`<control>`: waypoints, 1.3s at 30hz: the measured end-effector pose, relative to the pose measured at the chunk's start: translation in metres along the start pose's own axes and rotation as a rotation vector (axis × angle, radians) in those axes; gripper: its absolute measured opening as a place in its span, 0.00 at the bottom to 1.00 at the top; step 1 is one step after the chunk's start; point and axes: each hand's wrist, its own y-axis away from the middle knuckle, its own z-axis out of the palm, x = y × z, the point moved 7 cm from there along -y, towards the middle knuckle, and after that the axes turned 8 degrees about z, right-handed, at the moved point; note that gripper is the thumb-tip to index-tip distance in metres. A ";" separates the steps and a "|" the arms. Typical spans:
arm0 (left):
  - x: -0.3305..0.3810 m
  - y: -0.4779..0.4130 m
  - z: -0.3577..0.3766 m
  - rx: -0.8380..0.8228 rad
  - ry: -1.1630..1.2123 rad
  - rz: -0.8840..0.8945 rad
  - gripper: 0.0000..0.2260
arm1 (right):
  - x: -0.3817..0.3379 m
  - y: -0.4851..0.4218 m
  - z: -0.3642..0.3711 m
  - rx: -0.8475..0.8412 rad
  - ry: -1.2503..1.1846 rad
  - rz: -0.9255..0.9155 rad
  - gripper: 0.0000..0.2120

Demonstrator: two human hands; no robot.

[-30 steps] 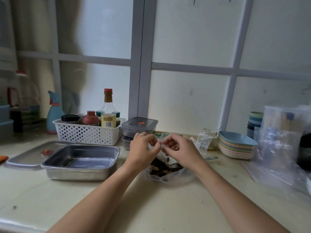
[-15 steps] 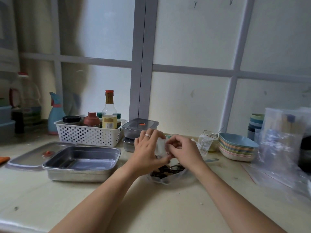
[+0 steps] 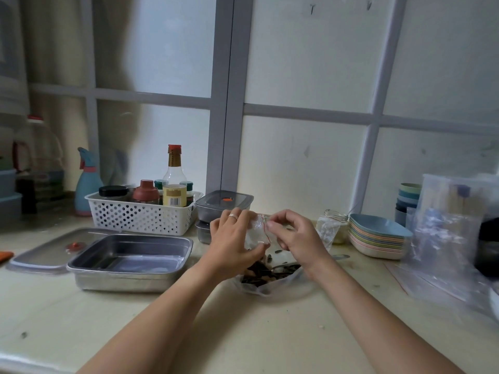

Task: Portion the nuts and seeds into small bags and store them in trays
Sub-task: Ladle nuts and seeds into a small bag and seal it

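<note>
Centre frame, the left hand (image 3: 232,240) and right hand (image 3: 295,238) are pinching a small bag (image 3: 255,231) by its edges above the seed bag (image 3: 270,276), the tray (image 3: 121,283) edge lying just left.

Small bag (image 3: 255,231) contents unclear; left hand (image 3: 232,244) hides pt of seeds (image 3: 260,273).

Your left hand (image 3: 234,245) wears a plain, pale metal ring (image 3: 233,216) on one of its fingers (image 3: 237,211). Your left forearm (image 3: 167,314) and right forearm (image 3: 378,314) are bare, and your right hand (image 3: 297,238) is unadorned.
</note>
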 end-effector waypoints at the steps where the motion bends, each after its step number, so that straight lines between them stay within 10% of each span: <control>1: 0.001 0.000 0.001 -0.010 -0.029 0.004 0.29 | -0.004 0.001 0.000 -0.012 -0.008 -0.017 0.06; 6: 0.005 0.002 0.005 -0.059 -0.123 0.027 0.29 | -0.002 0.005 0.009 -0.128 0.034 0.068 0.21; 24: -0.013 0.004 0.000 -0.178 -0.258 -0.198 0.26 | 0.014 -0.004 -0.012 0.021 0.054 0.072 0.09; 33: -0.003 0.005 0.007 -0.265 -0.287 -0.001 0.51 | 0.017 -0.003 0.000 0.005 0.099 0.122 0.12; 39: -0.002 0.000 0.007 -0.216 -0.271 0.007 0.39 | 0.005 0.006 0.013 -0.177 0.007 0.123 0.14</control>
